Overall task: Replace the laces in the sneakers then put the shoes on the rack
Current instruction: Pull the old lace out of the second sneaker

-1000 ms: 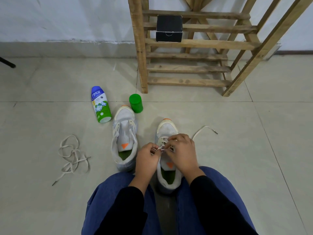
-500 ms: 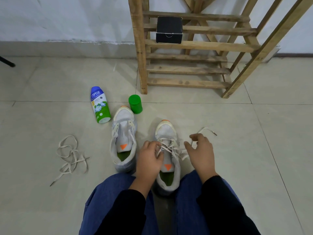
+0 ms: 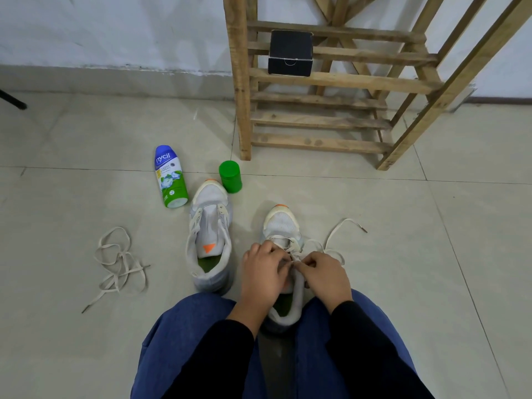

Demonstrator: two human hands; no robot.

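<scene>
Two grey-white sneakers with orange toe tips stand on the tiled floor. The left sneaker [image 3: 210, 234] has no lace and lies open. Between my knees stands the right sneaker [image 3: 282, 226], partly laced with a cream lace [image 3: 335, 234] whose free end trails to the right. My left hand [image 3: 263, 272] rests on the shoe's tongue area, fingers curled at the eyelets. My right hand [image 3: 324, 272] pinches the lace at the shoe's middle, close against the left. A loose cream lace [image 3: 121, 260] lies tangled on the floor at the left. The wooden rack [image 3: 322, 82] stands ahead.
A blue-and-green powder bottle [image 3: 169, 177] lies by the left sneaker's toe, next to a green cap [image 3: 230, 176]. A black box [image 3: 290, 53] sits on a rack shelf. The white wall runs behind, with a dark leg [image 3: 13, 99] at far left.
My right hand pulled out to the right with the lace, then came back to the shoe's middle beside my left hand. The lace's free end still lies to the right.
</scene>
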